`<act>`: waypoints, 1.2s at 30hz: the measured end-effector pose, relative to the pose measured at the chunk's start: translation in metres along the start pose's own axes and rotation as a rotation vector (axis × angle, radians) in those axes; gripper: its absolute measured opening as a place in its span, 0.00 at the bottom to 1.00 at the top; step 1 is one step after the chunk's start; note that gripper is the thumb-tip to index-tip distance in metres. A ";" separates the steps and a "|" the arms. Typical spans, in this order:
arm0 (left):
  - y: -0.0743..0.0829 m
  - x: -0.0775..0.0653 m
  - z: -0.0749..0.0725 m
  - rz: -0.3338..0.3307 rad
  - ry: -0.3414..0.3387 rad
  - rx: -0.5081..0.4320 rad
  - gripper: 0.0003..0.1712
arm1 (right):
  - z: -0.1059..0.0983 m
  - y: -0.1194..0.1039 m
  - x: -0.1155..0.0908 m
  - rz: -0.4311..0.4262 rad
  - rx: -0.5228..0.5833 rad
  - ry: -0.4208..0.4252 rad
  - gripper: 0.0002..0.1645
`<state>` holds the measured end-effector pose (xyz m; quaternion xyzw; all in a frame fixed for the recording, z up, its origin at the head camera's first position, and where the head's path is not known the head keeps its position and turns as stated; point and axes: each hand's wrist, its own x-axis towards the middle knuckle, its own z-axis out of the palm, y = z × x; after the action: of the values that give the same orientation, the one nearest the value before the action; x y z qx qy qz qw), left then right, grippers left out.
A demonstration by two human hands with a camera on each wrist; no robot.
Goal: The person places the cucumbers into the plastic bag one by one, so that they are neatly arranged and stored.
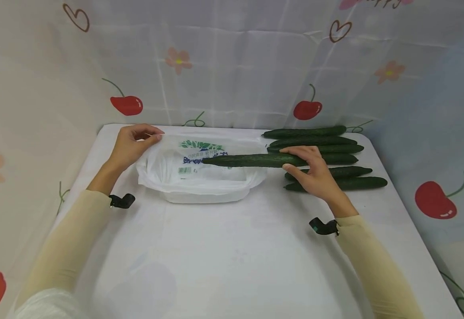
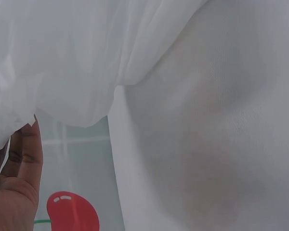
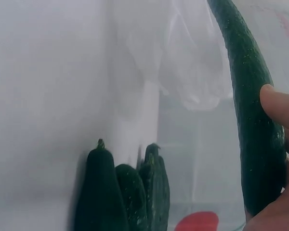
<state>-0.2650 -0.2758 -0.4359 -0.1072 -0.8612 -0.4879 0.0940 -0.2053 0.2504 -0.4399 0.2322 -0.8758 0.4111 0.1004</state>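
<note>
A white plastic bag (image 1: 161, 166) with a green leaf print and blue lettering lies spread at the back of the table, its front edge draped over a pale rounded base. My left hand (image 1: 130, 146) pinches the bag's upper left edge between thumb and fingers; in the left wrist view, crumpled plastic partly covers the fingertips. My right hand (image 1: 315, 173) grips a long dark green cucumber (image 1: 247, 161) near its right end. The cucumber lies level across the bag's print in the head view, its narrow tip pointing left. Up close, the right thumb (image 3: 282, 108) presses against the cucumber's side.
Several more cucumbers (image 1: 341, 183) lie side by side at the back right of the white table (image 1: 232, 248), partly behind my right hand. Printed curtains (image 1: 232, 75) with cherries and flowers hang along the back and sides. A small black camera sits at each wrist.
</note>
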 end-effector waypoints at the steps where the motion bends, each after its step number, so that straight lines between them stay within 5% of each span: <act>1: 0.000 0.000 0.000 0.002 0.001 0.002 0.13 | 0.002 -0.001 0.002 -0.016 -0.003 0.003 0.26; 14: 0.003 0.000 0.002 0.003 -0.007 0.006 0.13 | 0.029 -0.019 0.026 -0.182 -0.116 0.025 0.25; 36: 0.003 0.001 0.002 0.009 -0.015 0.005 0.13 | 0.077 -0.062 0.075 -0.143 -0.338 -0.094 0.26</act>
<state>-0.2652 -0.2727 -0.4341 -0.1142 -0.8625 -0.4847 0.0901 -0.2396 0.1328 -0.4196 0.2928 -0.9174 0.2385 0.1258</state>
